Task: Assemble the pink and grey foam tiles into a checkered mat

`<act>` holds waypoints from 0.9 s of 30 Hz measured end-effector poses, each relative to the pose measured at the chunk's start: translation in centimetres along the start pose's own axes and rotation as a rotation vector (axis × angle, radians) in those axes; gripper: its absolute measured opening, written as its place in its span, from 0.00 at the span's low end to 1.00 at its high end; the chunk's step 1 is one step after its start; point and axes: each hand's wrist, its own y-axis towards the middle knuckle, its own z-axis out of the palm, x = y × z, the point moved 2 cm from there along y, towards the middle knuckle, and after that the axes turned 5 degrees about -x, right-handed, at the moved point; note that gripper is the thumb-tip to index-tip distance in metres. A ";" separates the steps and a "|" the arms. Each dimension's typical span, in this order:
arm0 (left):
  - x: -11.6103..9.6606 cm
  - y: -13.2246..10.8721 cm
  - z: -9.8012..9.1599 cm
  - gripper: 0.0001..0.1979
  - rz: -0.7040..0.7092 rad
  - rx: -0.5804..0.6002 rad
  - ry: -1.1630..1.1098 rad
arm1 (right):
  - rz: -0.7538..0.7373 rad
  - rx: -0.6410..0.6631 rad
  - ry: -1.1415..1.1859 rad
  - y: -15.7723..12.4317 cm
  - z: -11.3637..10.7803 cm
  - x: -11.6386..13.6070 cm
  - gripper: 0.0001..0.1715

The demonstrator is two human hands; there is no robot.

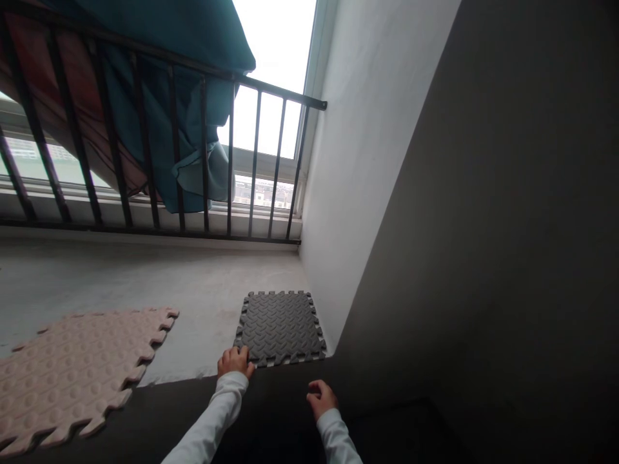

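In the head view, the left hand (235, 362) lies on the near left corner of a black foam mat (282, 325), its fingers bent over the corner and lying close together; whether the thumb pinches it from below cannot be told. The right hand (322, 397) hangs just off the near side of the mat, apart from it, with fingers half curled, a small gap between thumb and fingertips, and nothing visible in its hold. The black mat lies flat at the right end of a pale ledge (207, 277), its near toothed side along the ledge's near edge and its right side just beside the white wall (367, 116), nearest to it at the near right corner. A strip of ledge runs from the mat's far side to a dark railing (294, 96), and a wider stretch parts it from a pink foam mat (87, 367) on the left, which juts past the ledge's near edge. Beyond the railing stands a window (280, 38) with distant buildings (264, 193) behind it, and on the far left hang a teal cloth (184, 38) and a pink cloth (77, 71).
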 end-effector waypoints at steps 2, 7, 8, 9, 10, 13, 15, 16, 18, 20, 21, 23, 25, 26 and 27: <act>0.1 0.1 0.0 0.13 0.015 -0.008 -0.012 | 0.001 0.010 0.001 0.0 0.1 0.2 0.13; 0.0 0.1 -0.1 0.12 0.024 0.010 -0.013 | -0.006 0.059 -0.058 0.1 0.6 0.9 0.13; -0.1 0.1 -0.2 0.12 0.029 0.022 -0.014 | -0.005 0.068 -0.086 0.2 0.7 1.1 0.14; -0.1 0.1 -0.2 0.12 0.038 0.034 -0.015 | -0.005 0.074 -0.122 0.4 0.7 1.4 0.14; -0.2 0.0 -0.2 0.13 0.046 0.045 -0.015 | -0.010 0.075 -0.164 0.6 0.7 1.7 0.15; -0.6 -0.1 -0.4 0.14 0.061 0.070 -0.005 | -0.050 0.073 -0.294 1.5 0.5 3.1 0.18; -0.8 -0.1 -0.5 0.15 0.056 0.077 -0.001 | -0.080 0.101 -0.363 2.2 0.5 4.1 0.21; -0.9 -0.1 -0.5 0.15 0.052 0.079 -0.001 | -0.088 0.125 -0.395 2.5 0.5 4.5 0.23; -1.1 -0.3 -0.5 0.16 0.054 0.075 0.002 | -0.089 0.173 -0.457 2.9 0.6 5.1 0.27; -0.9 -0.5 -0.5 0.16 0.076 0.070 -0.009 | -0.071 0.200 -0.525 3.3 0.6 5.4 0.32; -0.7 -0.7 -0.5 0.16 0.101 0.065 -0.025 | -0.062 0.199 -0.564 3.4 0.6 5.6 0.35; 0.4 -1.1 -0.8 0.16 0.158 0.045 -0.063 | -0.053 0.177 -0.658 3.7 0.5 6.0 0.39; 2.5 -1.3 -1.4 0.18 0.179 0.008 -0.074 | -0.049 0.157 -0.757 4.1 0.2 6.6 0.40; 4.1 -1.3 -1.9 0.19 0.164 -0.013 -0.063 | -0.055 0.156 -0.801 4.4 0.1 7.0 0.39; 5.9 -1.3 -2.5 0.20 0.131 -0.033 -0.040 | -0.063 0.171 -0.842 4.7 -0.1 7.4 0.38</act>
